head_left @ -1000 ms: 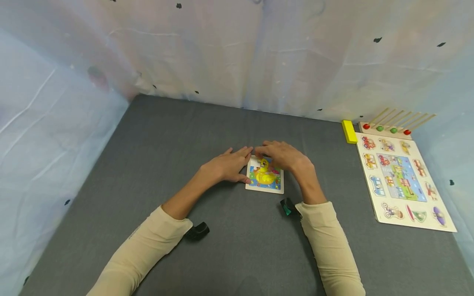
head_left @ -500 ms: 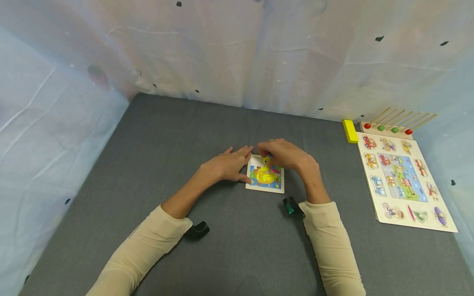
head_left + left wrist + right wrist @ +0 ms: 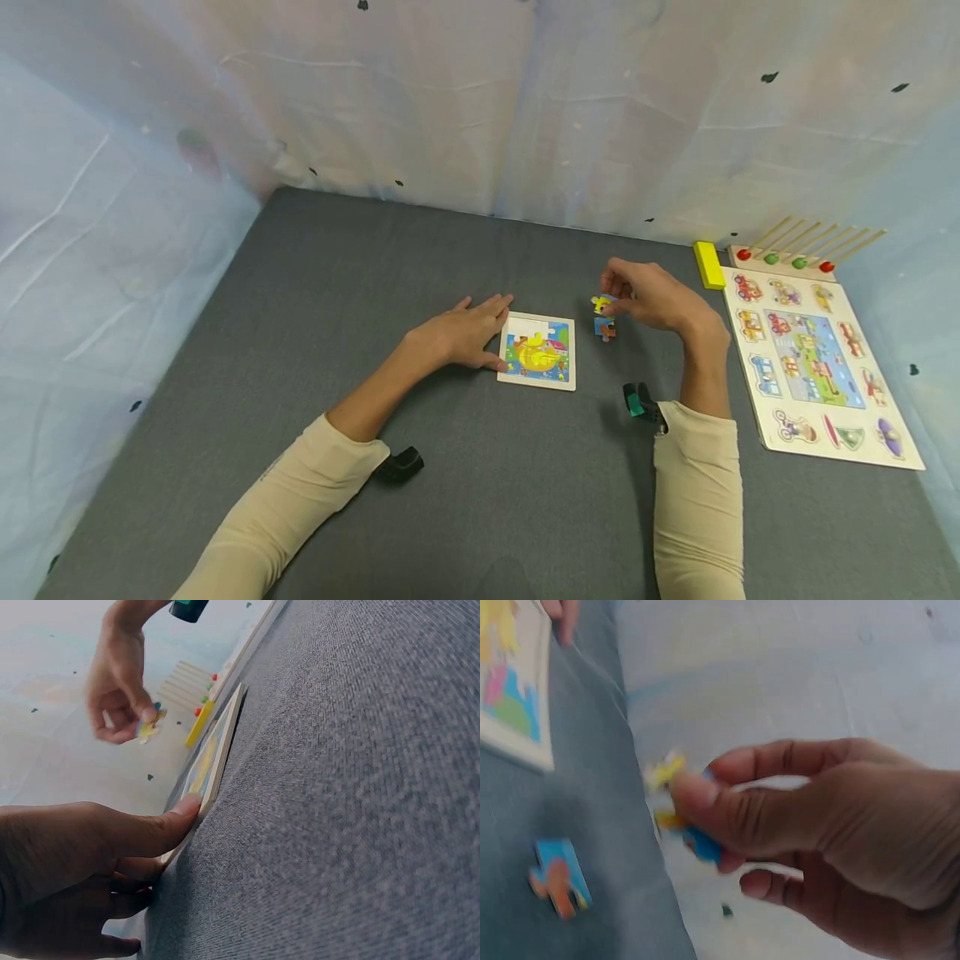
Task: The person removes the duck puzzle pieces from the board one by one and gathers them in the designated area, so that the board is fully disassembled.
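A small square jigsaw puzzle [image 3: 537,384] with a pale wooden border and a yellow duck picture lies flat on the table. Bare wood shows at its upper left, where the duck's head piece was. My left hand [image 3: 459,335] rests along its left side, fingers stretched out, the thumb [image 3: 184,805] on the border. To the right of the puzzle, my right hand [image 3: 654,296] pinches a yellow and blue puzzle piece [image 3: 666,772] between thumb and fingers, raised above the table. Under it lies a loose blue and brown puzzle piece [image 3: 604,327].
A large wooden peg puzzle board [image 3: 795,433] with vehicle pictures lies at the right. Behind it stand a yellow block [image 3: 708,266] and a wooden rack [image 3: 783,265] with upright sticks and red and green beads. A pale sheet [image 3: 450,108] hangs along the table's back edge.
My right hand has lifted the duck's head piece out of the puzzle and carried it right, over the loose piece, which now shows. The left hand has stayed in place.
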Tool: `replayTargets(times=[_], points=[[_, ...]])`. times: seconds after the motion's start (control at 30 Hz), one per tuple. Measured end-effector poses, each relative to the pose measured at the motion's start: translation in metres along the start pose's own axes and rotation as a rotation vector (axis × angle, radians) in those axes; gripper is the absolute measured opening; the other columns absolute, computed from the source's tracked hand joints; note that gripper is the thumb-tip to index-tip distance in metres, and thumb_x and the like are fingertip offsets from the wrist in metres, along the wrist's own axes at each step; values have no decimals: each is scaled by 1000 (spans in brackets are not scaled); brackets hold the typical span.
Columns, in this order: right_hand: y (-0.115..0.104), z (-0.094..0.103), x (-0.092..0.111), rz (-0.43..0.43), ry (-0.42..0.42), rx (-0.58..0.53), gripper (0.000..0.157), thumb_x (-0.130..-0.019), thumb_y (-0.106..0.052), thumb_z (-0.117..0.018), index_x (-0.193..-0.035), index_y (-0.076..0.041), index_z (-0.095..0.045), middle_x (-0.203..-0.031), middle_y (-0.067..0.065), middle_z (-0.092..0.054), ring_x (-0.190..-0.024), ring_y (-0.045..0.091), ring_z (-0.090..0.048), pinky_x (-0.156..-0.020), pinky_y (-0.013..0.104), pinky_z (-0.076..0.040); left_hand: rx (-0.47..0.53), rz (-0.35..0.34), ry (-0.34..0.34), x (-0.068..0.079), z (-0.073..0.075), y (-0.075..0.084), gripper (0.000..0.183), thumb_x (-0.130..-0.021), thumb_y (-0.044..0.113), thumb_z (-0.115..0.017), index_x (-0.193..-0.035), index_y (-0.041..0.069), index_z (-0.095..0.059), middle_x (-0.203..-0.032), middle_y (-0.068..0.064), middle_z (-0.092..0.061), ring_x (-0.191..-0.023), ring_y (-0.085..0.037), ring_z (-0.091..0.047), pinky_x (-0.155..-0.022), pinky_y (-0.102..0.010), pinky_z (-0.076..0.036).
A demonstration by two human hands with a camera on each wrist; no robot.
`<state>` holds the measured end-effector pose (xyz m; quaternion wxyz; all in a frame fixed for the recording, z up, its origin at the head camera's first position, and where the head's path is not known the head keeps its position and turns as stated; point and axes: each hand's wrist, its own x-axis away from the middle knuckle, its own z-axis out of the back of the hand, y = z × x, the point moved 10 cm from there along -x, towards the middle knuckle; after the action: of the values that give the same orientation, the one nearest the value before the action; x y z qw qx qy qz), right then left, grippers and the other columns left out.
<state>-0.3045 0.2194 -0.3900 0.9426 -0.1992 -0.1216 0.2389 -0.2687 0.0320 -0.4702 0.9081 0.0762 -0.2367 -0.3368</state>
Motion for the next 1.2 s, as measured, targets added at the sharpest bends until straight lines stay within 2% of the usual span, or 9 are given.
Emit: replayTargets(times=[0.17, 0.3, 0.43, 0.63, 0.83, 1.2], points=[[34, 3, 14, -98, -38, 33, 16, -94, 3, -73, -108, 0, -65, -96, 14, -70, -87, 25, -64, -78, 41, -53, -4, 4, -6, 0, 0, -1, 98, -97, 53, -70, -166, 4, -21, -179, -9, -4, -167, -23, -7, -136, -53, -10], [56, -10, 15, -144, -119, 16, 15, -94, 2, -73, -107, -2, -67, -94, 13, -69, -85, 23, -62, -75, 37, -52, -1, 11, -11, 0, -1, -2, 100, -96, 54, -70, -167, 5, -20, -179, -8, -3, -167, -22, -7, -136, -52, -9], [68, -22, 11, -160, -164, 18, 15, -94, 1, -73, -107, -4, -68, -92, 12, -69, -82, 21, -60, -72, 34, -49, 6, 11, -13, 0, -2, -2, 101, -95, 54, -71, -167, 5, -19, -179, -7, -3, -167, -22, -6, -136, -52, -9], [75, -23, 14, -207, -189, 40, 25, -92, -6, -78, -115, -5, -70, -93, 13, -70, -83, 22, -60, -72, 34, -49, 16, 1, -17, 1, -2, -1, 103, -95, 54, -72, -167, 4, -18, -179, -8, -2, -167, -22, -6, -136, -52, -8], [78, -27, 14, -267, -230, 37, 30, -88, -10, -84, -113, -6, -68, -101, 15, -67, -90, 26, -60, -79, 39, -50, 14, -4, -17, 2, -1, 0, 108, -91, 55, -75, -166, 4, -17, -179, -8, -2, -167, -22, -4, -136, -53, -9], [75, -28, 16, -266, -241, 42, 29, -87, -7, -84, -111, -6, -68, -102, 16, -67, -90, 27, -61, -79, 42, -53, 22, -1, -14, 0, -2, -1, 111, -89, 56, -77, -167, 4, -17, -179, -8, -1, -167, -21, -2, -136, -53, -7]])
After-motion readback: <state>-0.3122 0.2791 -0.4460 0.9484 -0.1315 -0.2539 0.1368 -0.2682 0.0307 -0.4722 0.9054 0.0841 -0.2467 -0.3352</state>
